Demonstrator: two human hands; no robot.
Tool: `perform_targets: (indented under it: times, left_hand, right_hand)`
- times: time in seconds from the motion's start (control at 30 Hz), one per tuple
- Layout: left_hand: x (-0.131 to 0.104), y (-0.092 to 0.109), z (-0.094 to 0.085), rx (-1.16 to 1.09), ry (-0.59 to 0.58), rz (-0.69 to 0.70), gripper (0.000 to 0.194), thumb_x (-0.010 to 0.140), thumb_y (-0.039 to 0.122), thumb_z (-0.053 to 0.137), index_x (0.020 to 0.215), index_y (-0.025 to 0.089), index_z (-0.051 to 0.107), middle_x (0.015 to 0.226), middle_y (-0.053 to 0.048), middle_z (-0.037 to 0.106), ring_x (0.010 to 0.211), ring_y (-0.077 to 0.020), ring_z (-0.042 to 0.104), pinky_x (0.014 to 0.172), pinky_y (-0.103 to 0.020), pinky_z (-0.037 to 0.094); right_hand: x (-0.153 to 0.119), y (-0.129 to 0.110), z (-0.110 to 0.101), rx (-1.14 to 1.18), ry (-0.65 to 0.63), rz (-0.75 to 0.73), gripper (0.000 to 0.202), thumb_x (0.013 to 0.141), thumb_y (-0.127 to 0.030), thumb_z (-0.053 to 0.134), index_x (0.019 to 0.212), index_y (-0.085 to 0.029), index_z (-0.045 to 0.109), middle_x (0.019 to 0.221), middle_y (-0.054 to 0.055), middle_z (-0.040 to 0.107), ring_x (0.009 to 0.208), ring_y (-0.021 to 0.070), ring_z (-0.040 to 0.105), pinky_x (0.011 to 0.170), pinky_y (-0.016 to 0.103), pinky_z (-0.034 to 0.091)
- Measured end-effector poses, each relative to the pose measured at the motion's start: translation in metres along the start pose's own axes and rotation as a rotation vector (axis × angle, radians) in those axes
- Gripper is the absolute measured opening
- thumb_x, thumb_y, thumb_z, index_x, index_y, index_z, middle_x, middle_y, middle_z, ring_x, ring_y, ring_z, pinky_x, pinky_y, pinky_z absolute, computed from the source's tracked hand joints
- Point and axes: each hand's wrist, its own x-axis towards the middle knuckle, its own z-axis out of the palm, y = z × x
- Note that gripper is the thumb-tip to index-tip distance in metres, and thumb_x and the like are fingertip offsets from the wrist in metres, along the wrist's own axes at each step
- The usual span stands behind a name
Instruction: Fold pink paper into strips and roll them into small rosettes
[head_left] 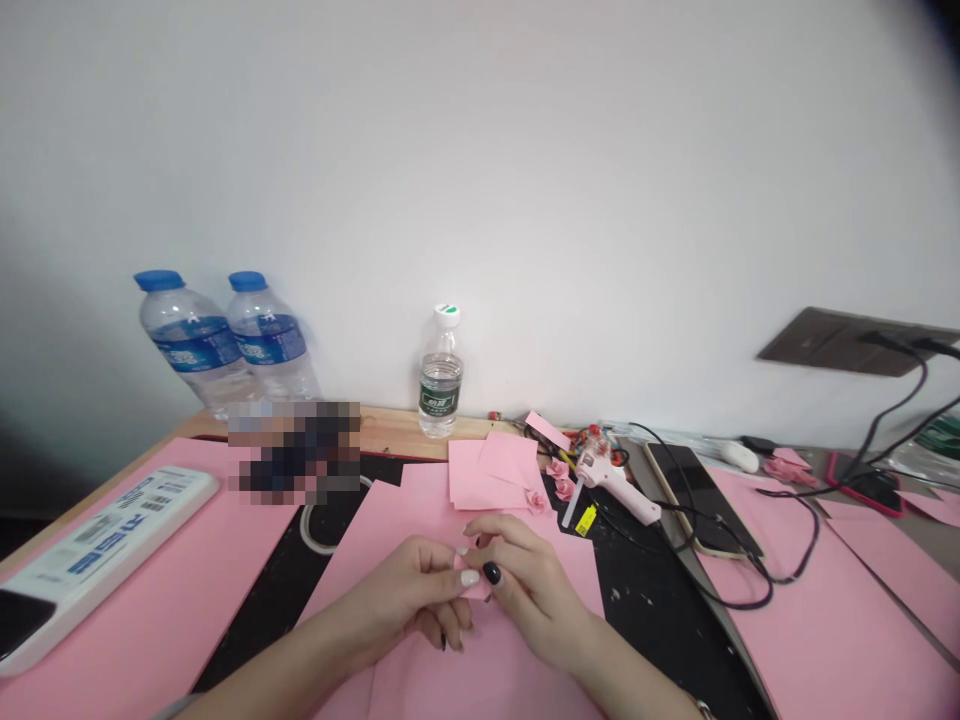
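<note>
A small piece of pink paper point(472, 585) is pinched between my two hands, low in the middle of the view. My left hand point(427, 590) grips it from the left with thumb and fingers. From the right, my right hand point(525, 585) holds it with the thumb and bent fingers. Its shape is mostly hidden by the fingers. Large pink sheets point(397, 520) lie under both hands. Just beyond the hands are smaller pink sheets point(480, 480) and several pink paper roses point(562, 488).
A white hot glue gun point(619, 487) with a black cable lies at right, beside a phone point(705, 500). A small water bottle point(441, 375) and two larger bottles point(274, 345) stand by the wall. A long white box point(112, 560) lies at left on pink paper.
</note>
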Motion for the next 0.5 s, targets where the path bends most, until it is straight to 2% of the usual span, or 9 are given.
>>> perform_targets:
  times: [0.23,0.3,0.33,0.4,0.5]
  left_hand:
    - [0.003,-0.002,0.001,0.016,-0.002,0.033,0.034,0.075,0.042,0.07,0.066,0.01,0.066,0.057,-0.007,0.07,0.044,-0.0114,0.061,0.042,-0.017,0.04]
    - [0.005,-0.003,0.001,0.021,0.0,0.056,0.035,0.075,0.043,0.069,0.063,0.01,0.064,0.056,-0.007,0.07,0.043,-0.0119,0.062,0.043,-0.018,0.042]
    - [0.006,-0.003,0.0,0.031,0.005,0.067,0.036,0.075,0.044,0.069,0.063,0.01,0.063,0.056,-0.007,0.07,0.043,-0.0122,0.062,0.043,-0.019,0.043]
    - [0.006,-0.004,0.001,0.068,0.01,0.086,0.036,0.074,0.044,0.069,0.064,0.011,0.063,0.057,-0.008,0.07,0.044,-0.013,0.062,0.043,-0.02,0.044]
    - [0.005,-0.006,0.005,0.134,-0.013,0.093,0.033,0.074,0.042,0.069,0.065,0.011,0.063,0.056,-0.007,0.07,0.043,-0.0136,0.062,0.043,-0.021,0.045]
  right_hand:
    - [0.001,0.003,0.006,0.174,0.068,0.138,0.039,0.098,-0.043,0.038,0.093,-0.021,0.07,0.106,0.01,0.062,0.099,0.0215,0.06,0.083,0.033,0.051]
    - [0.002,0.005,0.009,0.237,0.118,0.209,0.035,0.096,-0.047,0.042,0.095,-0.021,0.065,0.1,0.009,0.061,0.091,0.0207,0.06,0.069,0.029,0.052]
    - [0.002,0.007,0.01,0.279,0.154,0.261,0.033,0.095,-0.048,0.043,0.098,-0.021,0.061,0.094,0.008,0.059,0.081,0.0188,0.059,0.059,0.026,0.049]
    - [0.002,0.01,0.013,0.309,0.18,0.334,0.03,0.093,-0.049,0.046,0.092,-0.021,0.054,0.081,0.003,0.053,0.067,0.0149,0.051,0.053,0.024,0.044]
    - [0.001,0.014,0.014,0.19,0.075,0.369,0.035,0.094,-0.045,0.047,0.07,-0.02,0.044,0.063,-0.004,0.041,0.057,0.0113,0.037,0.051,0.023,0.032]
